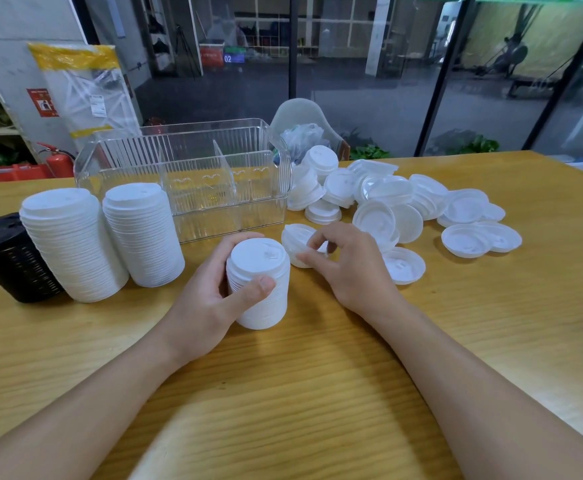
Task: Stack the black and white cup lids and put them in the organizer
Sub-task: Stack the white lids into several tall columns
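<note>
— From the head camera, what do the hands have?

— The left hand [210, 289] grips a short stack of white lids [259, 284] standing on the bench [318, 393], fingers curled behind it and thumb across the front. The right hand [349, 265] is just beside it, fingers narrowed in a pinch on a loose white lid [295, 237] that is tilted up off the wood.

— And the rest of the lids?

— A scattered pile of white lids [404, 202] lies to the right, some upside down, some overlapping, spreading toward the far right edge of the bench. To the left stand two tall white stacks [110, 233], touching each other, and a black stack [9, 258] against them near the left edge.

— Where is the organizer?

— The clear organizer [193, 174] stands behind the hands, near the far edge, its dividers visible and no lids seen in its compartments. One tall white stack stands right in front of its left end.

— Any open room?

— The near half of the bench is bare wood under the forearms, and there is a gap between the held stack and the organizer's front wall.
</note>
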### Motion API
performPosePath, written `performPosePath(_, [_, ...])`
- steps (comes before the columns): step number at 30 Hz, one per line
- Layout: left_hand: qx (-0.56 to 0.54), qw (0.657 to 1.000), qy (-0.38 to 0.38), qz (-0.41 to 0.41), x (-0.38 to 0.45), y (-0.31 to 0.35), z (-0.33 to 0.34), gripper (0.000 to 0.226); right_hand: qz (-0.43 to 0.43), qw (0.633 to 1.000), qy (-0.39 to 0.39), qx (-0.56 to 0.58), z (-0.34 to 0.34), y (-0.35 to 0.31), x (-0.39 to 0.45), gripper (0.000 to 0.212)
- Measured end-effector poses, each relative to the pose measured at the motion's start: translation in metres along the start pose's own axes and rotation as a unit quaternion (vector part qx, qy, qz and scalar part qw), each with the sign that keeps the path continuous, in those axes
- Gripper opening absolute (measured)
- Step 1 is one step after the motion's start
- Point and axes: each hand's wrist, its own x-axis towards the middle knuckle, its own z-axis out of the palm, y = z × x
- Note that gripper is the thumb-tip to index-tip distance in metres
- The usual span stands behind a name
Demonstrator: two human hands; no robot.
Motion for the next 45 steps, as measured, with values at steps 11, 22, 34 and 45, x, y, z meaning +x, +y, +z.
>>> performPosePath(11, [-0.021, 1.000, -0.014, -0.001, -0.001, -0.002, -0.003, 0.068, 0.102, 0.904, -0.086, 0.406, -0.020, -0.015, 0.000, 0.072])
performPosePath(22, [-0.015, 0.999, -0.030, 0.005, -0.001, -0.005, -0.005, 0.072, 0.098, 0.951, -0.088, 0.278, -0.019, -0.017, -0.004, 0.061])
performPosePath(34, [-0.008, 1.000, -0.021, -0.019, 0.003, -0.006, 0.001, 0.089, 0.038, 0.908, -0.197, 0.368, -0.016, -0.041, -0.017, 0.049])
performPosePath(45, [-0.045, 0.998, -0.025, -0.030, 0.005, -0.006, 0.001, 0.097, -0.011, 0.961, -0.193, 0.198, -0.013, -0.043, -0.018, 0.053])
